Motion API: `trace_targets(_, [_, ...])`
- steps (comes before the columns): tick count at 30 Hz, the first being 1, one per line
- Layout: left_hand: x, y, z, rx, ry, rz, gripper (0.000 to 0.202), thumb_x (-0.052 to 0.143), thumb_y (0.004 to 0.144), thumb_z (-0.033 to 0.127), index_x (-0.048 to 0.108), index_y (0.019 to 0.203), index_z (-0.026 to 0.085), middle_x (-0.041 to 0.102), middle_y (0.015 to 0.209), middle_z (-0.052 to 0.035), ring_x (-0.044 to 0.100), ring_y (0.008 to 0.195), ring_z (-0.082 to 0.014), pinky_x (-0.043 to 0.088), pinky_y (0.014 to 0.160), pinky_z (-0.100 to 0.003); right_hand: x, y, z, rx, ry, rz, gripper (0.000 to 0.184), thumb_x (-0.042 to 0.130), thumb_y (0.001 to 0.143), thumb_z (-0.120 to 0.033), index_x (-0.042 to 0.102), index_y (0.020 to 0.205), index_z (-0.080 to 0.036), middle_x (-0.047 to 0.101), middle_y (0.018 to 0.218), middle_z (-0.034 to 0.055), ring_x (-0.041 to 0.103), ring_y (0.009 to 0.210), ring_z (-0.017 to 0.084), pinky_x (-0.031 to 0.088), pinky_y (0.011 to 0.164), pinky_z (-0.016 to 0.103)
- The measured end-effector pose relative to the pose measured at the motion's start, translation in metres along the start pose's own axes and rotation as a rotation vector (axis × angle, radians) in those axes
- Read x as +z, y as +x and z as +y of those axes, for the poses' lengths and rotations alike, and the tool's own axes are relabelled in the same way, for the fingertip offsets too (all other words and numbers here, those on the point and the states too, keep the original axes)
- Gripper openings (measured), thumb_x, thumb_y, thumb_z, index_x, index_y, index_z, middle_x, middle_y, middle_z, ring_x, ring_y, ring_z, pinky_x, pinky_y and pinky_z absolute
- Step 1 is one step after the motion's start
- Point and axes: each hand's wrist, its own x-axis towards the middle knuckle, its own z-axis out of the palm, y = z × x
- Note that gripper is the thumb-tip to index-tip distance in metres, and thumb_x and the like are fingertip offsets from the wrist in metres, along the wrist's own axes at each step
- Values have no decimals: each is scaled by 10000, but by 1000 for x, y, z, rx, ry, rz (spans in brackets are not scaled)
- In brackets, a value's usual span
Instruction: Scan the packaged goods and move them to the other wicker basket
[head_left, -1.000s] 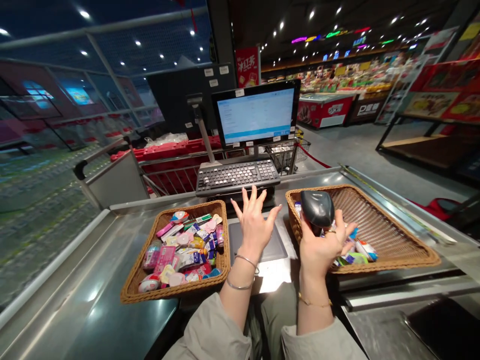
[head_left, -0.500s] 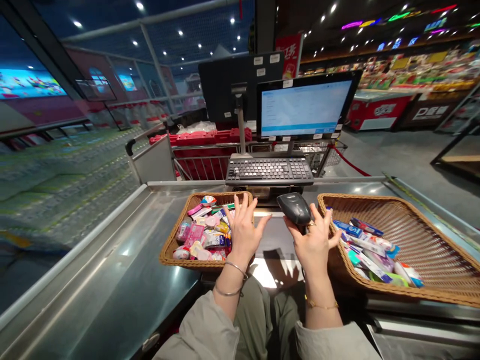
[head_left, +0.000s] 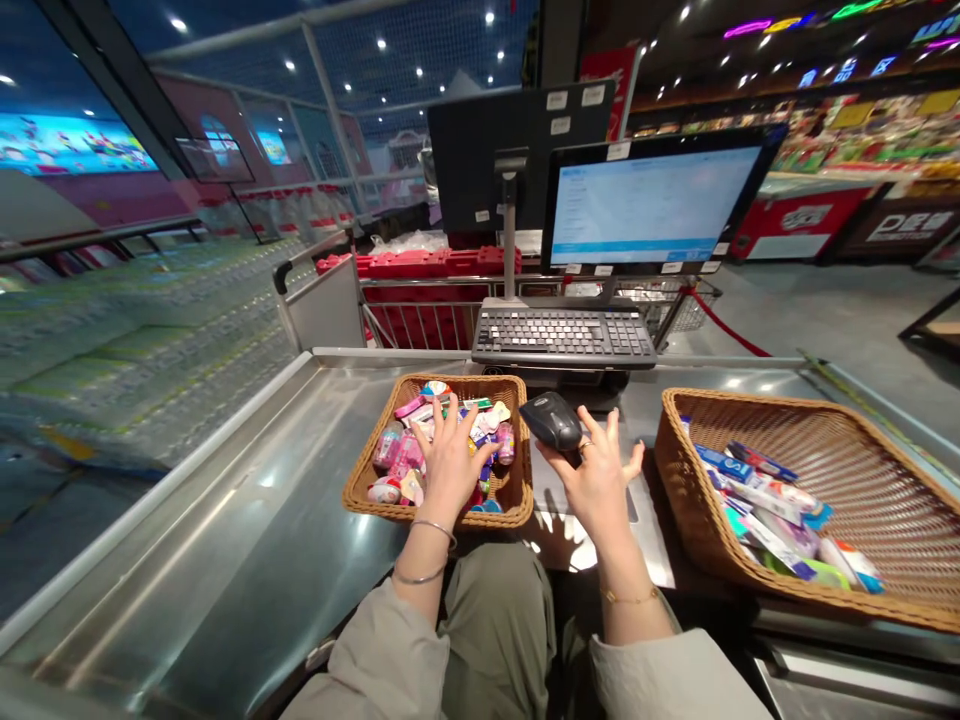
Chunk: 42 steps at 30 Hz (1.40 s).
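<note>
My left hand [head_left: 448, 462] reaches with spread fingers into the left wicker basket [head_left: 373, 492], over several small colourful packets [head_left: 405, 455]. It holds nothing that I can see. My right hand [head_left: 596, 478] grips a black barcode scanner [head_left: 551, 420] by its handle, with the outer fingers fanned out. The scanner's head points left toward that basket. A second wicker basket [head_left: 862, 450] at the right holds several flat packets [head_left: 757, 505].
A keyboard [head_left: 562, 335] and a lit screen [head_left: 649, 205] stand behind the baskets on the steel counter [head_left: 247, 540]. A red shopping trolley [head_left: 420, 290] is parked behind the counter. Shop shelves and freezers fill the background at the right.
My left hand has moved left from the middle of the counter into the left basket. My right hand with the scanner has come left, away from the right basket. My view turned left.
</note>
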Motion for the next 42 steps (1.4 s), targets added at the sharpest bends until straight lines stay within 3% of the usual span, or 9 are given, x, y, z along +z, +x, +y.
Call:
trace_targets(6, [-6,5,-30,17,76,-69,581,718,883,397,561,1434,299,308,1656,-127,162,1553,-411,89,1163,-786,12,-3,-11,-37,37,-78,370,467,954,-482,722,1035,-227,539,1508,111,178,1553,374,26,1124,776])
trace_targets(20, [-8,22,-73,147,209,-121,545,765,842,331,623,1368,313,367,1635,-109,210,1548,-397,-30,1173,-778,30,-4,-25,-99,-4,-116,326,552,930,-486,733,1011,-227,542,1508,108,201,1543,408,27,1115,796])
trace_targets(33, [6,40,-92,286,290,-205,407,738,825,210,698,1219,306,433,1603,-94,251,1538,-384,0,1198,-749,39,-6,-21,-115,-51,-134,375,507,945,-520,723,1006,-220,531,1514,112,175,1548,407,33,1106,804])
trace_targets(42, [18,43,-91,359,312,-210,316,676,839,149,727,1134,251,478,1571,-107,286,1527,-373,0,1217,-733,39,-6,-21,-94,-43,-136,358,511,941,-499,727,982,-216,545,1500,119,184,1546,403,35,1114,792])
